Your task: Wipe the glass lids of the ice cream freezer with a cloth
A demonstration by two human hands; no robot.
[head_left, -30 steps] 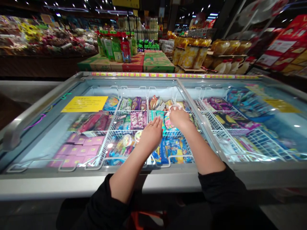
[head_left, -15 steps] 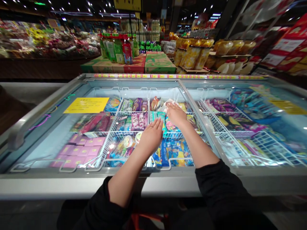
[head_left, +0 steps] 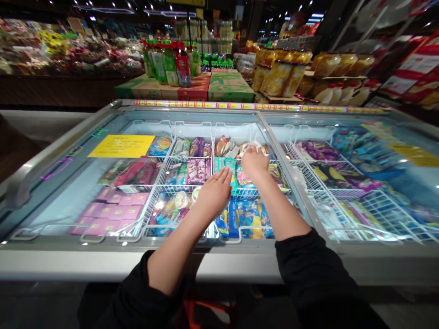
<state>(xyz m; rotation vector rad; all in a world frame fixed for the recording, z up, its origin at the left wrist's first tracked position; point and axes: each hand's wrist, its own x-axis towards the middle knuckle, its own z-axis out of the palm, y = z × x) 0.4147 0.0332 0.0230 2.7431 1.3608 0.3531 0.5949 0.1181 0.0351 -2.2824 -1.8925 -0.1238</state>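
Observation:
Stretched out flat, my left hand (head_left: pixel 213 193) rests over the glass lid (head_left: pixel 137 114) of a chest freezer, a ring on one finger. Farther forward, my right hand (head_left: pixel 255 163) presses a crumpled white cloth (head_left: pixel 263 149) against the glass, its fingers bent over it. Whether it is fabric or paper I cannot tell. Beneath the glass, white wire baskets (head_left: pixel 252 193) hold packaged ice creams. Blue packets (head_left: pixel 252 214) lie below my hands, and teal packets (head_left: pixel 229 165) between them.
A yellow notice (head_left: pixel 121 146) is stuck on the glass at left. A metal frame bar (head_left: pixel 284 169) divides the lids right of my hand. Behind the freezer stand bottles (head_left: pixel 169 66) on cartons (head_left: pixel 229 87) and jars of yellow fruit (head_left: pixel 279 77). Pink boxes (head_left: pixel 111 212) lie inside at left.
My right hand has slid a little to the right with the white cloth, and its fingers are more bent. My left hand stays nearly in place. The view has shifted slightly.

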